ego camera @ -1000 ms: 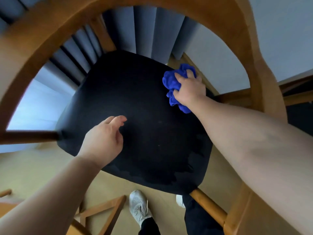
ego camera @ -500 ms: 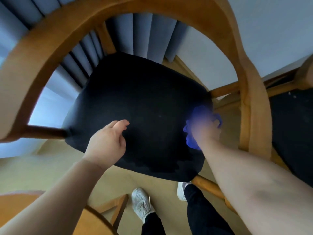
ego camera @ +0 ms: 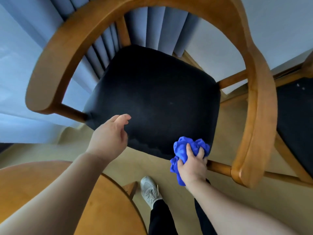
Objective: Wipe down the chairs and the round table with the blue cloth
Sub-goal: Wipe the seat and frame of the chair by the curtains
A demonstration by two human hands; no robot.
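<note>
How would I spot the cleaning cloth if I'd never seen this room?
Find the wooden armchair with the dark seat. At the seat's near right corner, the right hand grips a crumpled cloth. It is the only vivid blue thing there.

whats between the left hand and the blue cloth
Only the bare front strip of the chair's black seat separates left hand and blue cloth, per the head view.
</note>
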